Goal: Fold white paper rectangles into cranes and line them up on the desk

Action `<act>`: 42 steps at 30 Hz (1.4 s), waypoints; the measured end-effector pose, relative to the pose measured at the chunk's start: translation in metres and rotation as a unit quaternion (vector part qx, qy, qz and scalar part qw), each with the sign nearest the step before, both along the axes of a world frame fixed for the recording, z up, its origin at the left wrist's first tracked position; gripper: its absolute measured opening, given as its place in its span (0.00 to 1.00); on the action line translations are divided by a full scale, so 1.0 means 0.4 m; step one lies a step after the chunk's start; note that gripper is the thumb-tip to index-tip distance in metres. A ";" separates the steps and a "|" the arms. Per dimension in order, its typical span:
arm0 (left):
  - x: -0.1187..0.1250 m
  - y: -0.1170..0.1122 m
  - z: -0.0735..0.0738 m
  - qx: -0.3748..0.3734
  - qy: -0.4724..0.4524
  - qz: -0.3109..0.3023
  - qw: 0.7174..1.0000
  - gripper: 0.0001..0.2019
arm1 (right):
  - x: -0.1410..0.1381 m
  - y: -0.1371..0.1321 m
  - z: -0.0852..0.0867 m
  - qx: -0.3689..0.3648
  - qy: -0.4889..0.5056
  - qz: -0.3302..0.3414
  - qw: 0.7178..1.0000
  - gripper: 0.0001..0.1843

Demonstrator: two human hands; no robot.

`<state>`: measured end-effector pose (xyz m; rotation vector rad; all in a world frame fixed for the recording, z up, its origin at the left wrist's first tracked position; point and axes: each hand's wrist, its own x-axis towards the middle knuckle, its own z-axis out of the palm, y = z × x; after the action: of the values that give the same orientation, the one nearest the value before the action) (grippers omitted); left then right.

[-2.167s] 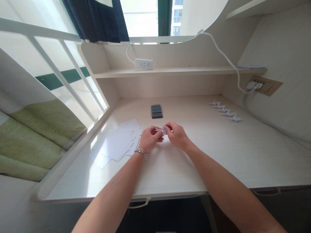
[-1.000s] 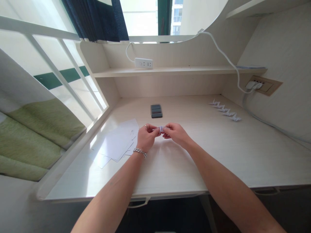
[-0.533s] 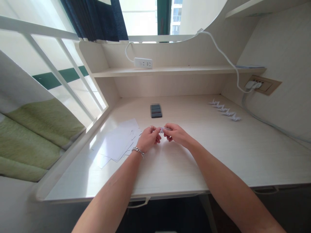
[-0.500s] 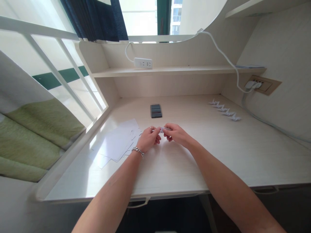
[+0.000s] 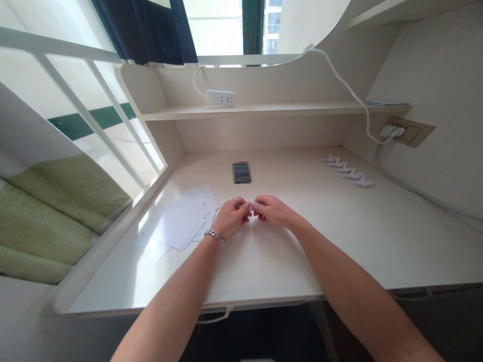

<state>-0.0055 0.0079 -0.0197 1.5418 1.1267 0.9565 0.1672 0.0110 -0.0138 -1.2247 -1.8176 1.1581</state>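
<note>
Pale tabletop [image 5: 279,271] bore paper cranes [image 5: 353,175]. Left hand [image 5: 231,216] and right hand [image 5: 273,210] pinched small white paper [image 5: 251,206] in fingertip grip; uneven tug could have torn it.

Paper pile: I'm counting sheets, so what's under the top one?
More paper shows past the top sheet at its near left and along its right side, toward the left hand; the desk lies below. What the top sheet covers, and so the count, can't be seen.

- left hand [image 5: 229,216]: thin shiny ring [image 5: 237,201], about 6 o'clock from view centre
- silver chunky-link bracelet [image 5: 214,237], same wrist, 7 o'clock
- left forearm [image 5: 173,296] bare, 7 o'clock
- right forearm [image 5: 350,271] bare, 4 o'clock
</note>
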 end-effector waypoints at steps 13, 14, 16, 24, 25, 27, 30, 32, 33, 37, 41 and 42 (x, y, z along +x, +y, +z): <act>0.011 -0.022 0.034 -0.118 -0.210 -0.050 0.969 0.15 | 0.008 -0.015 0.030 -0.156 0.255 0.042 0.953 0.14; 0.012 -0.024 0.037 -0.124 -0.238 -0.053 0.962 0.15 | 0.007 -0.016 0.032 -0.162 0.286 0.050 0.943 0.13; 0.014 -0.028 0.041 -0.135 -0.282 -0.056 0.948 0.15 | 0.003 -0.017 0.034 -0.174 0.338 0.063 0.923 0.13; 0.018 -0.030 0.040 -0.142 -0.364 -0.070 0.918 0.15 | -0.017 -0.022 0.036 -0.190 0.413 0.061 0.889 0.11; 0.019 -0.030 0.039 -0.143 -0.368 -0.072 0.916 0.15 | -0.018 -0.022 0.036 -0.188 0.415 0.061 0.888 0.11; 0.021 -0.031 0.040 -0.142 -0.376 -0.075 0.912 0.15 | -0.020 -0.022 0.035 -0.183 0.423 0.068 0.885 0.11; 0.023 -0.033 0.040 -0.141 -0.388 -0.079 0.907 0.15 | -0.024 -0.023 0.033 -0.172 0.437 0.079 0.879 0.12; 0.024 -0.034 0.041 -0.140 -0.393 -0.080 0.905 0.15 | -0.026 -0.024 0.032 -0.168 0.442 0.078 0.878 0.12; 0.025 -0.035 0.041 -0.139 -0.395 -0.081 0.904 0.16 | -0.027 -0.024 0.032 -0.167 0.443 0.076 0.878 0.12; 0.024 -0.034 0.041 -0.134 -0.395 -0.083 0.905 0.16 | -0.026 -0.023 0.030 -0.168 0.443 0.080 0.877 0.11; 0.020 -0.031 0.042 -0.136 -0.385 -0.072 0.910 0.16 | -0.019 -0.018 0.030 -0.197 0.436 0.068 0.875 0.12; 0.019 -0.030 0.042 -0.137 -0.384 -0.070 0.910 0.16 | -0.017 -0.016 0.031 -0.202 0.437 0.061 0.874 0.12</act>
<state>0.0020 -0.0043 -0.0027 0.8611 0.5398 1.1085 0.1606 0.0044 -0.0016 -0.5851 -0.9908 1.8416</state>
